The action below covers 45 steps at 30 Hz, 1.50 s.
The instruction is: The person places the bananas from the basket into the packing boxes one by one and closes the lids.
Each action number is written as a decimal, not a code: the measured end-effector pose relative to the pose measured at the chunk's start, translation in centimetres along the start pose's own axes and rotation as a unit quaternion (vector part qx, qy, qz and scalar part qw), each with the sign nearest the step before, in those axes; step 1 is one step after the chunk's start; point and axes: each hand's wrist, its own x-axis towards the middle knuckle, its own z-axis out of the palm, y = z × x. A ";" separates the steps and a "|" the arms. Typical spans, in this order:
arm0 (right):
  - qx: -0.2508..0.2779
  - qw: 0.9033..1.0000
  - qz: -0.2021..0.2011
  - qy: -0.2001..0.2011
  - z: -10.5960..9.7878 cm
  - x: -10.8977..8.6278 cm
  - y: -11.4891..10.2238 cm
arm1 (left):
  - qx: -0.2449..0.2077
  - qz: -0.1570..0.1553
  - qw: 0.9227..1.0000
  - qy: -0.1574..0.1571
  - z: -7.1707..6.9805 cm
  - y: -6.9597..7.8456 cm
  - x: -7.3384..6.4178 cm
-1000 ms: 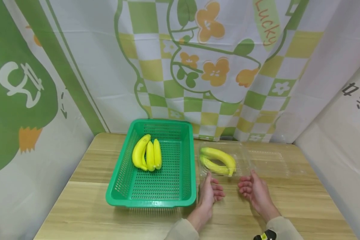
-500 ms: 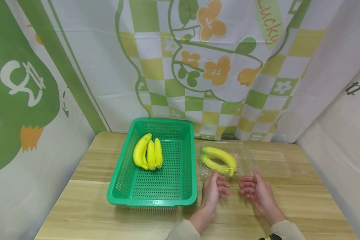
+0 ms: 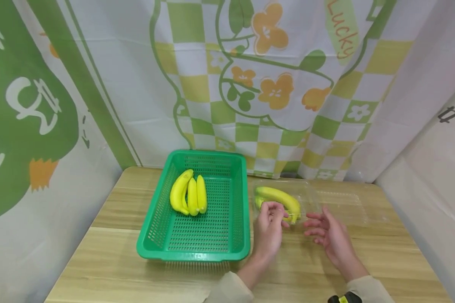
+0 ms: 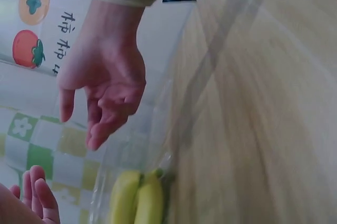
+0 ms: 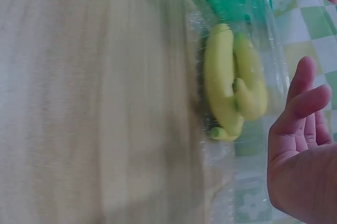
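Note:
Yellow bananas (image 3: pixel 278 195) lie in a clear plastic clamshell box (image 3: pixel 307 187), whose lid (image 3: pixel 349 202) lies folded back to the right. My left hand (image 3: pixel 268 233) hovers by the box's front edge and hides part of the bananas; its fingers are loosely bent and nothing shows in them. My right hand (image 3: pixel 335 242) is raised at the box's front right, palm turned inward, fingers loosely spread and holding nothing. In the right wrist view the bananas (image 5: pixel 221 82) sit inside the box, apart from the right hand (image 5: pixel 303 150).
A green plastic basket (image 3: pixel 193 256) with several more bananas (image 3: pixel 187 193) stands left of the box. All rest on a wooden table (image 3: pixel 110 252). A patterned cloth (image 3: pixel 265 139) hangs along the back edge.
My left hand has moved forward and up, now over the box's near edge, covering some of the bananas. My right hand has shifted slightly to the right. Box and basket stay put.

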 end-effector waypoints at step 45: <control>-0.007 0.955 -0.269 -0.126 5.7 1.5 -5.7 | 0.490 0.055 0.867 0.075 -28.2 3.7 0.0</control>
